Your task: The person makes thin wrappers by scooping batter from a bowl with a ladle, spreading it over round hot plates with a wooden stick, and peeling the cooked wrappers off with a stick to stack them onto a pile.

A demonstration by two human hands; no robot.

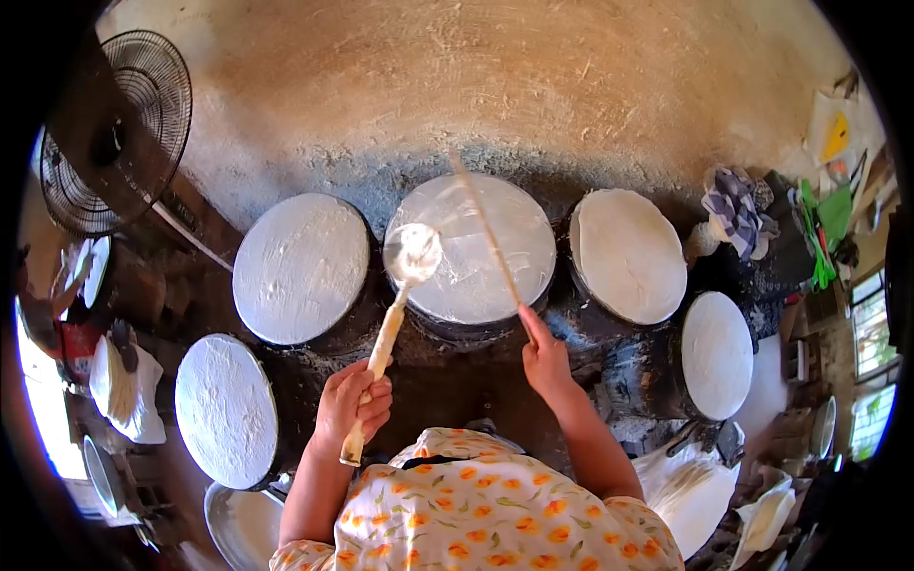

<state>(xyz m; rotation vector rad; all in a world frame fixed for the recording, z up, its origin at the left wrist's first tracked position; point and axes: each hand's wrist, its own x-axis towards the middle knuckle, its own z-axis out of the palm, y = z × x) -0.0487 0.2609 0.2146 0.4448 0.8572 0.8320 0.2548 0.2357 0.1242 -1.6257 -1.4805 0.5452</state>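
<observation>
My left hand is wrapped round the pale handle of a ladle, whose round bowl is over the left edge of the middle round griddle. In my right hand is a long thin stick, slanting up and left across the same griddle. White, wet-looking batter coats this griddle. To its left lies another white-coated griddle. On the griddle to its right rests a thin pale round sheet.
Two more white-topped griddles stand at the lower left and right. A fan is at the upper left. A basin sits lower left, and thin sheets are piled lower right. A wall rises behind.
</observation>
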